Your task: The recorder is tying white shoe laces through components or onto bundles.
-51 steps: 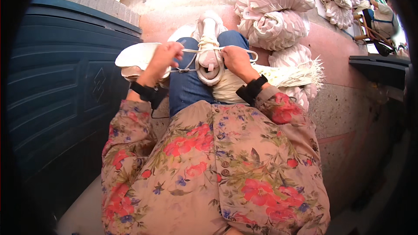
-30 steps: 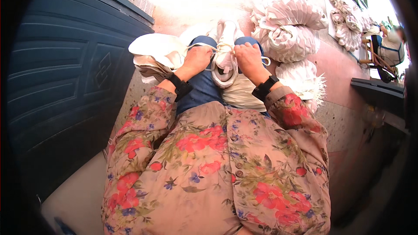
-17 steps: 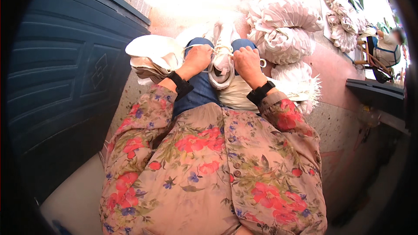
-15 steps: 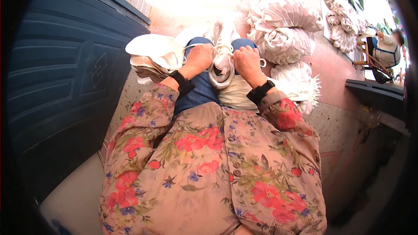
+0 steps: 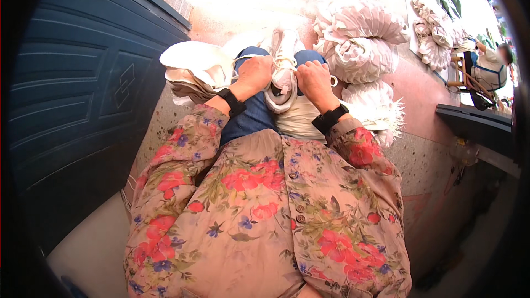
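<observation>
Both hands remain on the white shoe resting on the lap; left hand and right hand pinch its laces, now closer together than 1.7 s ago.

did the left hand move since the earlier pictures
Yes. The left hand came in from beside the white shoe, where it pulled a lace outward, and now rests against it.

Counted: two hands — left hand, right hand; one white shoe between them; two black wristbands; one stack of pale soles; three white bundles visible; one blue door.
</observation>
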Demonstrator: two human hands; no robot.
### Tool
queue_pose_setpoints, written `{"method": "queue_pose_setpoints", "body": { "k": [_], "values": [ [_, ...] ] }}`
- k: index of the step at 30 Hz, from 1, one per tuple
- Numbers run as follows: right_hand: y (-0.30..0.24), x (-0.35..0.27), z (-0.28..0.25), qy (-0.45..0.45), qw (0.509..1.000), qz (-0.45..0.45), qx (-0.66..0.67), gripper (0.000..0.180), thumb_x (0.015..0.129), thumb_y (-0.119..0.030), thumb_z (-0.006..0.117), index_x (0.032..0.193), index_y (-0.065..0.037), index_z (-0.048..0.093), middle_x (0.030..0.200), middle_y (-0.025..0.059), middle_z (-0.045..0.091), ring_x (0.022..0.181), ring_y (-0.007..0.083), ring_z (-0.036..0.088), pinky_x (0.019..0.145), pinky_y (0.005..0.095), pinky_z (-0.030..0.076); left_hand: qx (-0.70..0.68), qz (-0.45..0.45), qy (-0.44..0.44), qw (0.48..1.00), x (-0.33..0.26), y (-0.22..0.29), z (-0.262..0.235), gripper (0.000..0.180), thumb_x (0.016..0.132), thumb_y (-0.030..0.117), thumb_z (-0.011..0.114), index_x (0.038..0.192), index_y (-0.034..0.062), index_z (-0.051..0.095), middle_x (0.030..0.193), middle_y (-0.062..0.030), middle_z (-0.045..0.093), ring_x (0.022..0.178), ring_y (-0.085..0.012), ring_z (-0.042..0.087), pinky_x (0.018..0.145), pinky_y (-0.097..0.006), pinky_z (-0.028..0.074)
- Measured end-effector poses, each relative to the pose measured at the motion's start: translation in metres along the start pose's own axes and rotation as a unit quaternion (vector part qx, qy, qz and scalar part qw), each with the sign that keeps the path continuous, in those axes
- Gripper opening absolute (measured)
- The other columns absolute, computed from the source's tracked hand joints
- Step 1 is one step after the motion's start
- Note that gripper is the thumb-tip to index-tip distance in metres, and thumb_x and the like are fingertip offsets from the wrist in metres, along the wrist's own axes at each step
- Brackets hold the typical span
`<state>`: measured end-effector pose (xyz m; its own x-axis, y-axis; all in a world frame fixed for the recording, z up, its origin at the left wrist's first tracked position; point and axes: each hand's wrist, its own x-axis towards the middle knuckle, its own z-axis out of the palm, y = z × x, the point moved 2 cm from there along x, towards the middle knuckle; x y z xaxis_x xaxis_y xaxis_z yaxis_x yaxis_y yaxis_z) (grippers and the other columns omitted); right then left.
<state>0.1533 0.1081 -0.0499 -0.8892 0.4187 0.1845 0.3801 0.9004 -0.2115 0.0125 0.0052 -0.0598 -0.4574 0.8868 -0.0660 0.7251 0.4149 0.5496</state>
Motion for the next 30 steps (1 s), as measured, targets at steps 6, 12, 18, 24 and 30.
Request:
{"method": "queue_pose_setpoints", "body": {
  "k": [6,12,18,24,30],
  "values": [
    [-0.001,0.000,-0.002,0.017,1.000,-0.006,-0.007,0.013,0.071,-0.019,0.056,0.062,-0.009,0.056,0.066,0.0048,0.054,0.071,0.0225,0.052,0.063,0.0374,0.036,-0.095,-0.030,-0.032,0.995,0.006,0.002,0.002,0.022,0.079,0.022,0.048,0.077,0.0043,0.061,0.076,-0.0214,0.059,0.073,-0.0366,0.058,0.064,-0.044,0.046],
    [-0.008,-0.009,-0.008,0.026,1.000,0.004,-0.009,0.019,0.073,-0.025,0.057,0.063,-0.009,0.057,0.066,0.0049,0.052,0.071,0.0219,0.051,0.063,0.0369,0.035,0.027,-0.069,0.008,0.997,-0.010,0.013,-0.013,0.029,0.076,0.029,0.054,0.074,0.0008,0.061,0.077,-0.0208,0.060,0.075,-0.0348,0.058,0.064,-0.043,0.046],
    [0.001,-0.010,0.001,-0.040,0.997,0.065,-0.015,0.017,0.074,-0.021,0.054,0.066,-0.007,0.058,0.072,0.0086,0.056,0.075,0.0251,0.053,0.066,0.0392,0.040,0.080,-0.027,0.033,0.996,-0.017,0.014,-0.017,0.028,0.076,0.028,0.056,0.077,0.0009,0.060,0.076,-0.0186,0.059,0.077,-0.0314,0.057,0.063,-0.039,0.045],
    [0.011,-0.015,0.009,0.005,0.964,0.127,0.234,0.009,0.073,-0.012,0.052,0.074,-0.003,0.056,0.075,0.0128,0.056,0.078,0.0305,0.053,0.069,0.0410,0.041,-0.079,-0.025,-0.027,0.996,-0.010,0.007,-0.019,0.022,0.076,0.022,0.052,0.079,0.0029,0.062,0.083,-0.0155,0.060,0.081,-0.0305,0.056,0.071,-0.038,0.045],
    [-0.002,-0.010,-0.002,0.077,0.972,0.039,0.219,0.007,0.070,-0.005,0.051,0.075,-0.004,0.055,0.076,0.0115,0.057,0.077,0.0281,0.054,0.068,0.0375,0.042,0.070,0.169,0.117,0.976,0.007,0.018,-0.027,0.014,0.076,0.013,0.053,0.086,0.0056,0.060,0.084,-0.0123,0.059,0.086,-0.0299,0.052,0.074,-0.037,0.043]
  ]
}}
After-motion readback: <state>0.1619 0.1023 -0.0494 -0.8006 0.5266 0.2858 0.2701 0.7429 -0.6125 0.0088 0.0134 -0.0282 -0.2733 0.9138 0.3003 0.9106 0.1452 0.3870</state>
